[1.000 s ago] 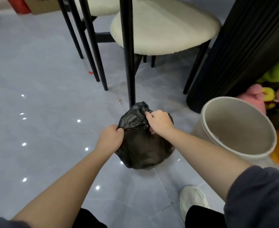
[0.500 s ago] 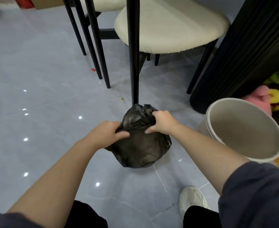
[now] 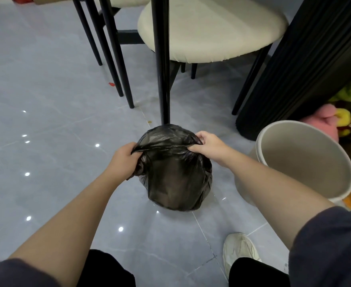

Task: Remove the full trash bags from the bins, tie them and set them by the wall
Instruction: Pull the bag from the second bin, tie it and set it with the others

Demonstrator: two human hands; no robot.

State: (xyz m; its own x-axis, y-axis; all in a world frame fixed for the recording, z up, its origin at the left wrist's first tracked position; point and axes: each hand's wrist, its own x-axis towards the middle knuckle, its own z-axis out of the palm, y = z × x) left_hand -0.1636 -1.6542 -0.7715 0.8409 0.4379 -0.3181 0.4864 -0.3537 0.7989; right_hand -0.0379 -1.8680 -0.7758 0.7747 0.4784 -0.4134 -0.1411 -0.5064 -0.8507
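Note:
A full black trash bag (image 3: 175,179) sits on the grey tiled floor in front of me. My left hand (image 3: 123,160) grips the bag's top edge on the left side. On the right side my right hand (image 3: 208,144) pinches the same edge, and the plastic is stretched taut between the two hands. To the right of the bag stands a beige bin (image 3: 303,162), tilted toward me, with no bag inside.
A cream-seated chair (image 3: 209,32) with black legs stands just behind the bag, one leg (image 3: 161,65) almost touching it. A black ribbed column (image 3: 307,65) rises at the right, with plush toys (image 3: 340,119) behind the bin. My white shoe (image 3: 239,250) is below the bag.
My hands have moved apart along the bag's top, pulling the gathered plastic out into a taut strip. The bag has stayed in the same spot on the floor.

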